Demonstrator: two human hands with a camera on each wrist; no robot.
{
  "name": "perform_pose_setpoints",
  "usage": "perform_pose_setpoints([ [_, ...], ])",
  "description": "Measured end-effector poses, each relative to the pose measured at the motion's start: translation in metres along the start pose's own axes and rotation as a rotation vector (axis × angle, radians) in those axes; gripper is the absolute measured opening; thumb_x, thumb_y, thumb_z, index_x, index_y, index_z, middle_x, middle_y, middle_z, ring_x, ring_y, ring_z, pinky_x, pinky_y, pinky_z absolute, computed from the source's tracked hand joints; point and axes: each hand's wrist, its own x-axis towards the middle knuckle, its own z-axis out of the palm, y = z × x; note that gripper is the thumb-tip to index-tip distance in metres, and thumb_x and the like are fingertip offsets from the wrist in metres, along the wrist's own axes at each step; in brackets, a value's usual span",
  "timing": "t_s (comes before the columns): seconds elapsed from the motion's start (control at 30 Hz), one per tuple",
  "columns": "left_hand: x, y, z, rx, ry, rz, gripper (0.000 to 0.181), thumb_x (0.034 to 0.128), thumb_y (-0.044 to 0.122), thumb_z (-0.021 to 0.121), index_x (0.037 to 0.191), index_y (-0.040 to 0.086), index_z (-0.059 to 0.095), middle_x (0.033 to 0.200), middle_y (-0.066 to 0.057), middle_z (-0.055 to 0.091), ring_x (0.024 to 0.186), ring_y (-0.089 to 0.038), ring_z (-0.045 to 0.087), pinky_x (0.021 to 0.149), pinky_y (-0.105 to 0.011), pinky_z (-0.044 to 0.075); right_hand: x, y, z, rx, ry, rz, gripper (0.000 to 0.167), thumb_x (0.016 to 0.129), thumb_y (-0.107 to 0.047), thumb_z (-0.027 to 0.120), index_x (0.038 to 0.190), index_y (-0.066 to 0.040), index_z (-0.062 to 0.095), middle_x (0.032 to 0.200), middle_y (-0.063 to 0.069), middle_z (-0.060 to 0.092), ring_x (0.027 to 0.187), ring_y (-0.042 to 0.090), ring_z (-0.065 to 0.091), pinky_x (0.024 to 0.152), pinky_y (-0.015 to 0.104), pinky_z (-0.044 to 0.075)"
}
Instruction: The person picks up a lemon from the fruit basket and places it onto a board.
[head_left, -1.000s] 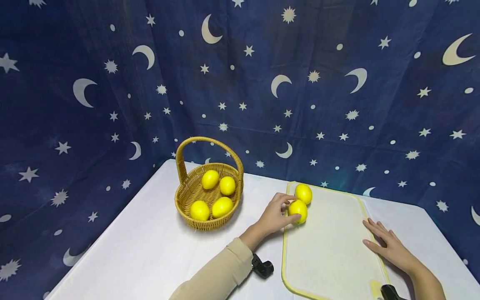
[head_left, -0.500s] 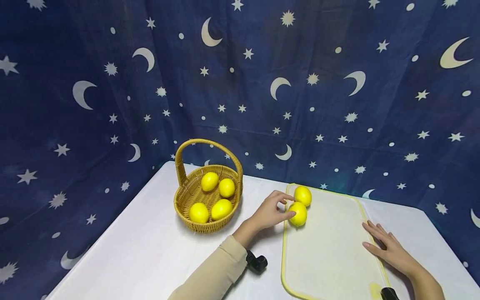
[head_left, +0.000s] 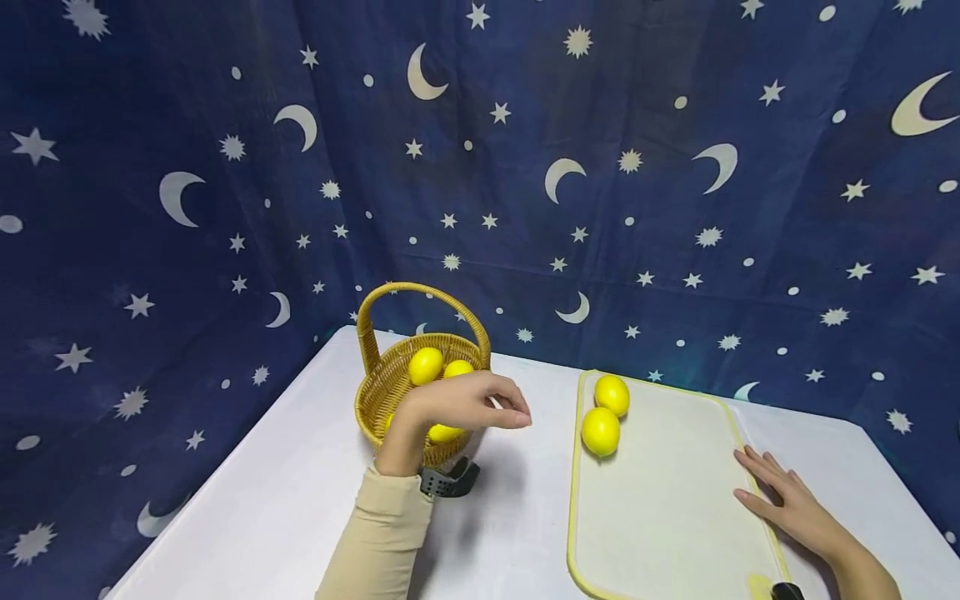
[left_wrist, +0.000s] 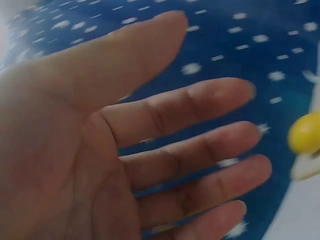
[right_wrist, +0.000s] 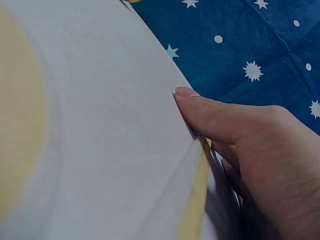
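Note:
Two lemons (head_left: pixel 601 432) lie touching on the upper left of the white board (head_left: pixel 675 492) with a yellow rim; part of one lemon (left_wrist: pixel 306 134) shows in the left wrist view. The left hand (head_left: pixel 461 404), empty, hovers in front of the wicker basket (head_left: pixel 375 404) and hides part of it and its lemons (head_left: pixel 426 366). In the left wrist view the left hand's (left_wrist: pixel 145 135) fingers are spread and relaxed. The right hand (head_left: pixel 795 508) rests on the board's right edge, fingers extended; its thumb lies on the board (right_wrist: pixel 115 100) in the right wrist view.
A white cloth covers the table (head_left: pixel 247 508). Behind it hangs a dark blue curtain (head_left: pixel 510 183) with moons and stars. A black strap with a small device (head_left: pixel 450 482) is on the left wrist.
The left hand has moved away from the two lemons, leftward to the basket, with nothing in it. The two lemons and the right hand have stayed in place.

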Motion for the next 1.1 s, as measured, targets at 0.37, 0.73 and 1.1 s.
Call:
perform_pose_setpoints([
  [0.37, -0.061, -0.044, -0.032, 0.131, 0.307, -0.450, 0.041, 0.0912, 0.043, 0.059, 0.121, 0.015, 0.063, 0.113, -0.001, 0.065, 0.104, -0.018, 0.059, 0.094, -0.039, 0.049, -0.002, 0.005, 0.001, -0.014, 0.009, -0.007, 0.070, 0.096, -0.035, 0.053, 0.147, 0.003, 0.024, 0.150, 0.036, 0.008, 0.140, 0.043, -0.020, 0.103, 0.058, -0.030],
  [0.73, -0.072, -0.071, -0.033, 0.133, 0.247, -0.613, 0.050, 0.0867, 0.034, 0.068, 0.130, 0.011, 0.058, 0.129, -0.015, 0.059, 0.120, -0.031, 0.054, 0.099, -0.047, 0.045, 0.000, 0.006, 0.001, -0.013, 0.012, -0.005, 0.071, 0.096, -0.035, 0.053, 0.146, 0.006, 0.024, 0.149, 0.038, 0.007, 0.139, 0.050, -0.017, 0.102, 0.060, -0.029],
  [1.1, -0.075, -0.081, -0.027, 0.102, 0.129, -0.641, 0.053, 0.0820, 0.028, 0.074, 0.129, 0.011, 0.058, 0.126, -0.014, 0.061, 0.116, -0.028, 0.057, 0.098, -0.045, 0.045, 0.001, 0.005, 0.002, -0.021, 0.031, -0.042, 0.069, 0.095, -0.032, 0.055, 0.145, 0.006, 0.027, 0.148, 0.038, 0.012, 0.141, 0.037, -0.023, 0.103, 0.062, -0.027],
])
